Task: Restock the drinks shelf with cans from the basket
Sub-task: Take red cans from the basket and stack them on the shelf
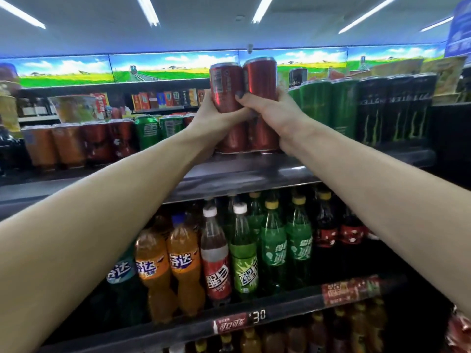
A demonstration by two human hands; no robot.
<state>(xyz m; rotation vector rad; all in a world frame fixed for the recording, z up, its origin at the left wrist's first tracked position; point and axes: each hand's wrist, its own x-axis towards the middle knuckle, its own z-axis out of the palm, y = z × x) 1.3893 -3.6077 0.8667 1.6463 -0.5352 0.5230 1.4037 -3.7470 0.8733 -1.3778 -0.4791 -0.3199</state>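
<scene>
Head view, the only one given:

Two tall slim red aluminium cans are held up at the top drinks shelf (254,171), one per hand, side by side and touching. The left red can (225,85) is gripped by the left hand (216,118), fingers curled round its lower body. The right red can (261,77) is gripped by the right hand (270,110), with dark-painted fingertips wrapped across its front. Both are kept upright, apparently so they can be set on top of the two red cans already standing on the shelf (249,136). Whether the held cans already rest on that lower pair cannot be told; the hands cover the joint.

Placement logic: the red stack sits between the short green cans (158,128) on the left and the tall green cans (328,105) on the right, so like is kept with like. Black energy-drink cans (397,110) stand further right.

Materials: the cans are smooth, glossy thin-wall cylinders with rimmed tops, likely slippery and easily dented, so a firm, even grip is warranted. The shelf is dark sheet metal with a reflective front lip. On the tier below, PET bottles (216,250) in orange, red and green are stocked.

The basket is not in view.
</scene>
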